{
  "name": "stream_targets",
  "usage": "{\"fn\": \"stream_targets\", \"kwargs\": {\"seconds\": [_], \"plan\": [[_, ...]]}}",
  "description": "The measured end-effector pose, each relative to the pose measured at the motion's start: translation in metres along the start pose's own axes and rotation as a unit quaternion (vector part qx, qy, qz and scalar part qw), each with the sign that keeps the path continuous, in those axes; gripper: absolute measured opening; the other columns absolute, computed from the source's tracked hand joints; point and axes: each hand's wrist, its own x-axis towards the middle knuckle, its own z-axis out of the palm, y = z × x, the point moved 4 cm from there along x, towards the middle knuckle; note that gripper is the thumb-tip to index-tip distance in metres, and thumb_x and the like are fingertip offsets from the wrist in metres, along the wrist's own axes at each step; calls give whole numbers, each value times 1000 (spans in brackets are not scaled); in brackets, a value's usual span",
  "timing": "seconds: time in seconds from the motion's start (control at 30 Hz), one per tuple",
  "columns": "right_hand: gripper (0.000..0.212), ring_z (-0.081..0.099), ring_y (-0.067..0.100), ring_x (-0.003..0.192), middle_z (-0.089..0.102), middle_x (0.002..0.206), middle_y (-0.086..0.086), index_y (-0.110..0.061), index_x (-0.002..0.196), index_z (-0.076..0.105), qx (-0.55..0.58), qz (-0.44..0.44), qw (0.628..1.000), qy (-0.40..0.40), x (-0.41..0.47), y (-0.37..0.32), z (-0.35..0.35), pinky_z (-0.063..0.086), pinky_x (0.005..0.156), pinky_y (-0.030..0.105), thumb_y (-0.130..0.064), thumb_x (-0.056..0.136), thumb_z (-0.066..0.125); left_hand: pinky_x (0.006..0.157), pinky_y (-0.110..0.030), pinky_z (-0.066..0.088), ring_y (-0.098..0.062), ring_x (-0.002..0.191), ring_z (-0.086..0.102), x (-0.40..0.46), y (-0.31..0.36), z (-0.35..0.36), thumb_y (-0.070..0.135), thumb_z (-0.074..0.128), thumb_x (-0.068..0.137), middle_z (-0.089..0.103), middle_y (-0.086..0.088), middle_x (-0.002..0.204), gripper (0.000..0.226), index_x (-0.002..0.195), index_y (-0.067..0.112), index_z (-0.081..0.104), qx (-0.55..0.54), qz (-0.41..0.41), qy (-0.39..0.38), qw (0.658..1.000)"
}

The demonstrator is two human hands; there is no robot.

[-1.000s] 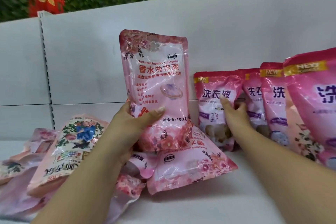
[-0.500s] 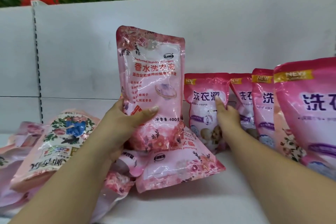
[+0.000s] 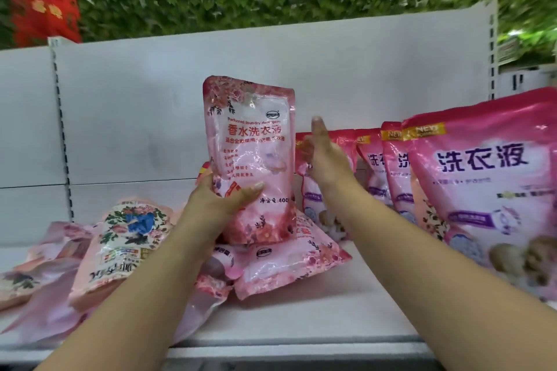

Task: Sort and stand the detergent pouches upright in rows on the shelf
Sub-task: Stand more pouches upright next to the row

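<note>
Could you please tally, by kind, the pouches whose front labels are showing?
Deep pink NEW pouches, standing: 4
Pale pink rose pouches: 2, one held by the left hand, one lying flat
Blue-flower pouch, lying: 1
Total: 7; the rest of the heap is too hidden to count.

Bare white shelf along the front edge, wide enough for a hand. Open back panel above and left of the raised pouch. On the left, a heap of flat pouches covering the shelf floor. On the right, a tight row of upright pouches blocking that side. Between raised pouch and row, a narrow gap, partly filled by the right hand. More flat pouches under the raised one.
</note>
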Motion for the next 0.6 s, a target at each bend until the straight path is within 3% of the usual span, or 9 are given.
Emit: {"fn": "stream_targets", "kwargs": {"seconds": [0.03,0.1,0.2,0.27,0.33,0.4,0.47,0.53,0.6], "plan": [[70,49,36,120,46,137,18,-9,135,41,52,55,995,-69,-8,-2,14,39,102,48,-59,87,39,86,-45,51,-25,88,67,-1,3,2,39,79,38,70,-5,100,72,104,23,55,13,14,-11,1000],[69,55,30,113,50,133,10,-16,137,37,82,88,988,-100,-20,-3,27,44,97,44,-50,81,58,84,-41,53,-21,88,68,-6,9,5,40,77,42,69,0,98,61,96,30,54,45,47,-41,997],[44,63,22,96,61,114,5,-12,117,45,27,12,1000,4,-18,-12,6,52,88,42,-26,82,67,76,-27,53,-9,87,66,-13,2,16,46,77,48,67,5,101,60,99,33,49,115,63,-120,984],[31,61,18,92,59,101,-4,-16,109,43,-27,-80,996,29,-19,-30,-13,54,83,37,-21,85,63,87,-30,52,-7,95,65,-17,-4,24,62,80,42,67,7,106,86,115,31,46,193,58,-192,960],[27,60,10,87,54,91,-14,-18,108,42,-65,-143,986,51,-18,-41,-32,53,74,28,-20,88,60,99,-30,44,-7,109,57,-21,-7,27,75,69,43,60,10,120,102,132,37,36,319,63,-235,916],[25,55,-1,76,52,89,-16,-19,110,41,-102,-170,977,76,-20,-39,-44,49,58,16,-19,90,57,103,-28,33,-10,123,44,-23,-6,30,74,58,58,45,10,138,92,138,41,29,494,101,-256,825],[25,52,-3,71,52,93,-13,-21,112,38,-142,-153,974,92,-22,-23,-51,45,48,13,-20,92,53,105,-32,26,-14,132,30,-25,-5,34,75,54,65,34,9,146,84,139,46,27,603,148,-251,743],[35,54,4,73,52,104,-7,-18,127,34,-159,-98,977,104,-24,4,-59,49,55,21,-21,95,48,110,-32,17,-15,137,21,-26,-6,38,77,52,66,26,9,151,86,141,43,24,638,157,-259,708],[45,56,17,92,52,124,3,-17,140,25,-143,-15,984,102,-29,34,-65,50,76,34,-21,98,40,112,-30,12,-14,139,17,-27,-10,40,77,49,68,22,11,152,87,143,40,23,664,153,-262,683]]}}
